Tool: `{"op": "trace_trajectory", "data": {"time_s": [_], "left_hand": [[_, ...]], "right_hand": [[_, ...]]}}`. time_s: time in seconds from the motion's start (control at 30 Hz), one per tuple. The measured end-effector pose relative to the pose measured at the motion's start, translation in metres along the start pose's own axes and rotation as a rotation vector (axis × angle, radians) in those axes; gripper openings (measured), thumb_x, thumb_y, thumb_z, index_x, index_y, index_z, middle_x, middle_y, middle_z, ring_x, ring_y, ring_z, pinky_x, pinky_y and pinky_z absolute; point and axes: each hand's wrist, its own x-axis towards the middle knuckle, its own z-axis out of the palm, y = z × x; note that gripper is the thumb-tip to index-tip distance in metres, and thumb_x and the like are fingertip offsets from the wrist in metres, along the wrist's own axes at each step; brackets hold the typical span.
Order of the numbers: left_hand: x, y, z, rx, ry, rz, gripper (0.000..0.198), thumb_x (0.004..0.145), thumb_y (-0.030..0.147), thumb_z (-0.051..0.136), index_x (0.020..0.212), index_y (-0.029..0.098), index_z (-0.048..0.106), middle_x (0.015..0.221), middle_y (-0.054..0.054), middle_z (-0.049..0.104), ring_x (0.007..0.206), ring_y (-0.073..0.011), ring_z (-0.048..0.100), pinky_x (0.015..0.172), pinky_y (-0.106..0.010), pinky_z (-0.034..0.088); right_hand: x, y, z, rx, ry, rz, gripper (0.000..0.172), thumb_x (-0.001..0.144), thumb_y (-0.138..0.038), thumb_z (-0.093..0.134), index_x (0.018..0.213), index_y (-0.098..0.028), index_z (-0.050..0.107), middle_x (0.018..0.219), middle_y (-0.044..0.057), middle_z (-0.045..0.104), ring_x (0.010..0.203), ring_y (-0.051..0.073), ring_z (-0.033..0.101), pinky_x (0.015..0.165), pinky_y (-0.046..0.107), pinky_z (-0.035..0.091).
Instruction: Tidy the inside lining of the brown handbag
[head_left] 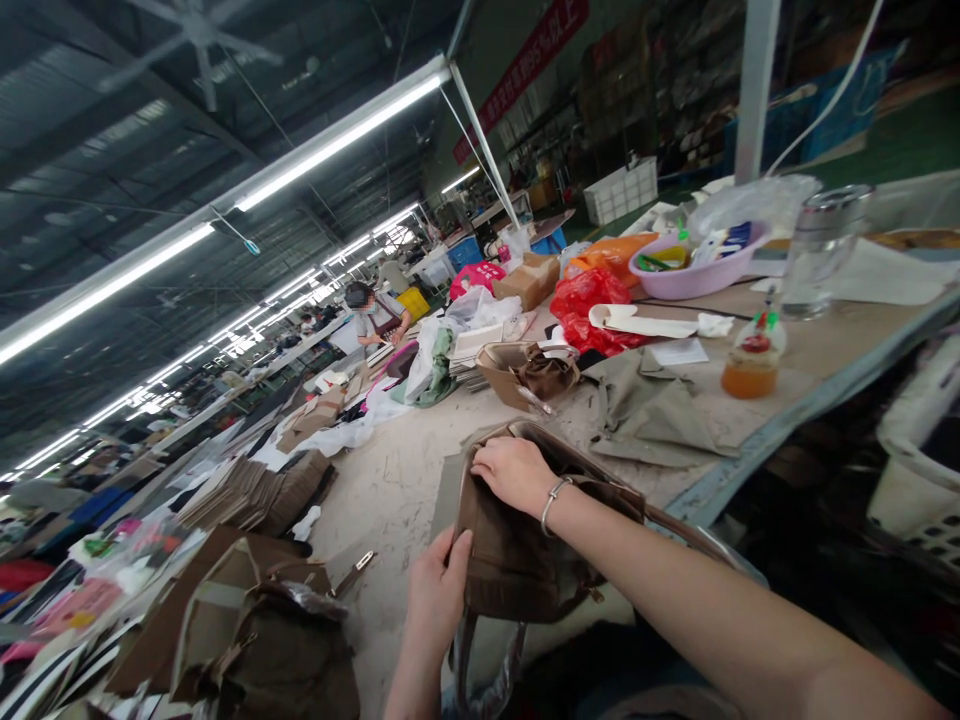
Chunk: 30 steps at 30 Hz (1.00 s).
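Note:
A brown bag (517, 560) lies tilted at the near edge of the worktable, its opening turned up. My left hand (439, 590) grips its left edge, thumb up along the rim. My right hand (517, 472), with a bracelet at the wrist, reaches over the bag and pinches the upper rim near its far corner; the fingertips are partly hidden inside. A strap hangs below the bag. Beyond it stands a smaller open brown bag (506, 375), with grey-green fabric (652, 410) to its right.
More brown bags (292, 640) lie at the lower left, near stacked brown panels (255, 495). At the right are a jar of orange liquid (750, 370), a clear bottle (821, 255) and a purple basin (697, 275). A person (375, 312) works farther down the table (390, 470).

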Motion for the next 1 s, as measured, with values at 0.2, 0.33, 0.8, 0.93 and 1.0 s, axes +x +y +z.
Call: {"op": "trace_trajectory", "data": {"time_s": [0.2,0.33,0.8,0.93,1.0], "left_hand": [[-0.0013,0.0038,-0.0022,-0.059,-0.032,-0.013,0.035,0.083,0.042,0.045,0.090,0.014,0.064,0.072,-0.002,0.064,0.072,-0.0183,0.056,0.062,-0.025,0.042],[-0.0009,0.0059,-0.0016,-0.112,-0.064,-0.017,0.035,0.082,0.040,0.047,0.099,0.014,0.064,0.079,-0.003,0.067,0.077,-0.0197,0.059,0.066,-0.027,0.045],[0.0031,0.0058,-0.0100,-0.017,-0.113,0.021,0.031,0.083,0.041,0.045,0.084,0.016,0.063,0.075,-0.001,0.064,0.073,-0.0178,0.056,0.064,-0.025,0.042],[0.0065,0.0087,-0.0085,-0.006,-0.078,0.022,0.039,0.085,0.047,0.038,0.076,0.016,0.060,0.070,-0.002,0.062,0.070,-0.0174,0.055,0.061,-0.024,0.040],[0.0082,0.0091,-0.0089,-0.028,-0.072,0.012,0.040,0.085,0.048,0.038,0.077,0.016,0.060,0.071,-0.002,0.061,0.071,-0.0176,0.054,0.063,-0.025,0.041]], "right_hand": [[-0.0033,0.0022,0.0000,0.008,-0.021,0.009,0.026,0.089,-0.034,0.047,0.080,-0.020,0.066,0.084,0.004,0.066,0.083,0.017,0.057,0.071,0.027,0.039],[-0.0010,0.0014,0.0022,0.010,-0.023,0.006,0.026,0.089,-0.034,0.047,0.081,-0.020,0.066,0.084,0.004,0.066,0.083,0.018,0.057,0.070,0.027,0.038],[0.0021,0.0015,0.0039,0.016,-0.038,0.009,0.026,0.090,-0.034,0.045,0.084,-0.020,0.067,0.088,0.005,0.066,0.087,0.018,0.056,0.073,0.027,0.039],[0.0048,0.0011,0.0013,0.012,-0.059,0.047,0.027,0.090,-0.034,0.045,0.084,-0.019,0.067,0.090,0.006,0.066,0.088,0.018,0.057,0.075,0.027,0.039],[0.0054,0.0008,-0.0001,0.013,-0.070,0.049,0.027,0.090,-0.034,0.045,0.085,-0.019,0.067,0.090,0.006,0.066,0.089,0.018,0.057,0.076,0.027,0.040]]}}
